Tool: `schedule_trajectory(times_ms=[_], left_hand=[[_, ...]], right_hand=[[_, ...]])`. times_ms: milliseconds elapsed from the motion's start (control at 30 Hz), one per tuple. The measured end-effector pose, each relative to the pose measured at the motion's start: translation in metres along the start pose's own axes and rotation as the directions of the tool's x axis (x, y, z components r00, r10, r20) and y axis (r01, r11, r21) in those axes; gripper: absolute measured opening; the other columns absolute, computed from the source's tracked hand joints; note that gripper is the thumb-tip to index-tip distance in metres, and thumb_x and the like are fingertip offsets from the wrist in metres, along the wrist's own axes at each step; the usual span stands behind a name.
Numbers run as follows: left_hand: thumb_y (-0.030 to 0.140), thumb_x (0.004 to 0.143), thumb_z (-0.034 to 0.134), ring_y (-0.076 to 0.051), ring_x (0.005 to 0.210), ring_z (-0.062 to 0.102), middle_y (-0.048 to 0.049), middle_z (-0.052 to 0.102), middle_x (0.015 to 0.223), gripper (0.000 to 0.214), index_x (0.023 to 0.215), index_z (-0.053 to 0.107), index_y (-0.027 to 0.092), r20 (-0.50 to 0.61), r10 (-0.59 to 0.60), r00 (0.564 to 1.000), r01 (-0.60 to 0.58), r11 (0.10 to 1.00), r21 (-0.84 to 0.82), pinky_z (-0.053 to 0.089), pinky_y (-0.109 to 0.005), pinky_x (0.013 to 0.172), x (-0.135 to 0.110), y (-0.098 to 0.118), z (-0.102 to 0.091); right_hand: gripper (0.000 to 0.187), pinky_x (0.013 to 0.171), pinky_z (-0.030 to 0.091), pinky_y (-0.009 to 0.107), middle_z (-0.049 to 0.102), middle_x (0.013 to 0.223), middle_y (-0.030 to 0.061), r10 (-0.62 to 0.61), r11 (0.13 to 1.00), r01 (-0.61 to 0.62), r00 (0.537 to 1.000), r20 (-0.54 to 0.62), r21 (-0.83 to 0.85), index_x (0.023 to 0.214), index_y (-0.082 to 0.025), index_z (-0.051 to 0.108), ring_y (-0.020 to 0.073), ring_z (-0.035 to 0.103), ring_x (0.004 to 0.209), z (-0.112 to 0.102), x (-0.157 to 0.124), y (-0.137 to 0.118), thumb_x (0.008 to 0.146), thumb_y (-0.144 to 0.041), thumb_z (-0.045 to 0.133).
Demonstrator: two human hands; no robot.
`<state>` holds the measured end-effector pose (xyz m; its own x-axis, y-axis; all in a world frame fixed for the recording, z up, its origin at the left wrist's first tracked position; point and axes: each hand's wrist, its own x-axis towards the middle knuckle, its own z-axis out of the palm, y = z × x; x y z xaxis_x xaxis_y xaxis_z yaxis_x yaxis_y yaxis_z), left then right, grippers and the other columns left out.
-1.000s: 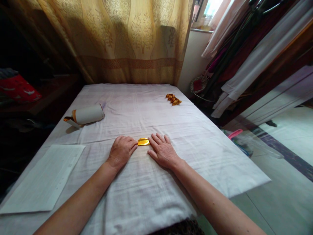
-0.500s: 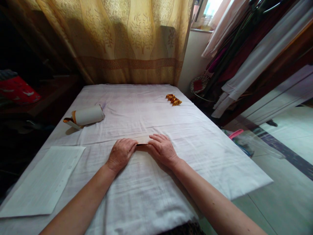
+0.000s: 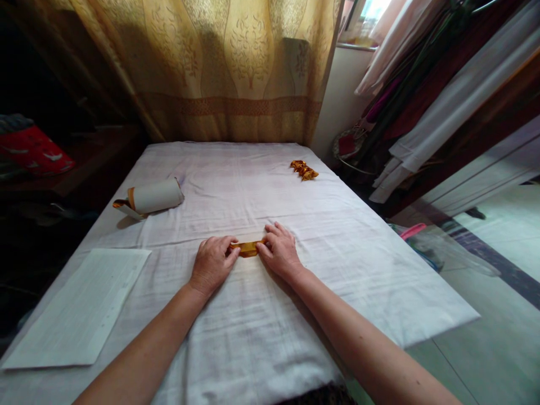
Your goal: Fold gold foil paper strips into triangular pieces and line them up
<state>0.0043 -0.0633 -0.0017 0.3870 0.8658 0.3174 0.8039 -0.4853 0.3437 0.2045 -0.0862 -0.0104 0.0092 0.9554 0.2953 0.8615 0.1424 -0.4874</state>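
Observation:
A narrow folded strip of shiny gold paper (image 3: 248,249) lies across the middle of the cloth-covered table. Its left end is pinched between the thumb and fingers of my left hand (image 3: 214,261). At the other end, my right hand (image 3: 280,252) grips the strip with thumb and forefinger, its outer fingers spread on the cloth. Both ends of the strip are partly hidden under my fingers. Farther back on the right rests a small group of folded gold foil pieces (image 3: 304,170), apart from my hands.
White cloth covers the table (image 3: 228,191). A white-backed roll (image 3: 155,197) with a gold edge lies on the left, beyond a stack of white paper (image 3: 80,306). A gold curtain (image 3: 248,67) hangs behind; clothes (image 3: 439,112) hang at right above a plastic bag (image 3: 451,253).
The strip, seen edge-on as a thin dark line before, now shows its gold face toward me. My thumbs have shifted onto its near side. The view has moved slightly.

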Motion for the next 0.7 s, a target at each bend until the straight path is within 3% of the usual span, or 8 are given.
schedule_trajectory(times_ms=[133,267,500,700], left_hand=[[0.027,0.086,0.066,-0.027,0.094,0.06,-0.0061,0.069,0.096,0.016,0.101,0.066,0.021,-0.024,0.003,1.0,0.0,0.992,0.125,0.044,-0.039,0.083,0.0,0.005,0.0],[0.028,0.088,0.065,-0.025,0.091,0.058,-0.0049,0.066,0.092,0.007,0.085,0.066,0.022,0.005,0.004,1.0,-0.004,0.987,0.159,0.042,-0.038,0.08,0.001,0.009,-0.002],[0.048,0.084,0.069,-0.027,0.09,0.057,-0.0044,0.064,0.086,0.026,0.08,0.064,0.023,0.031,-0.008,0.999,0.002,0.984,0.179,0.039,-0.04,0.08,0.006,0.017,-0.003],[0.046,0.086,0.067,-0.027,0.091,0.057,-0.0041,0.064,0.087,0.025,0.08,0.063,0.023,0.044,-0.017,0.999,0.009,0.982,0.187,0.038,-0.04,0.081,0.005,0.017,-0.003]], right_hand=[[0.014,0.105,0.035,0.051,0.054,0.141,0.015,-0.031,0.999,0.032,0.999,-0.018,0.018,0.099,-0.022,0.069,0.0316,0.045,0.133,0.004,0.0,0.003,0.086,-0.025,0.065],[0.005,0.105,0.033,0.051,0.059,0.135,0.009,-0.039,0.999,0.039,0.998,0.05,-0.005,0.089,-0.024,0.07,0.0313,0.045,0.134,0.002,0.001,0.003,0.087,-0.025,0.065],[0.018,0.104,0.034,0.049,0.059,0.136,0.0089,-0.115,0.993,0.119,0.975,0.192,-0.012,0.091,-0.024,0.069,0.0306,0.043,0.136,-0.013,0.011,0.004,0.082,-0.04,0.073],[0.005,0.103,0.036,0.048,0.061,0.136,0.0052,-0.064,0.998,0.061,0.979,0.195,0.02,0.088,-0.026,0.07,0.0269,0.048,0.133,-0.013,0.017,0.012,0.086,-0.026,0.065]])
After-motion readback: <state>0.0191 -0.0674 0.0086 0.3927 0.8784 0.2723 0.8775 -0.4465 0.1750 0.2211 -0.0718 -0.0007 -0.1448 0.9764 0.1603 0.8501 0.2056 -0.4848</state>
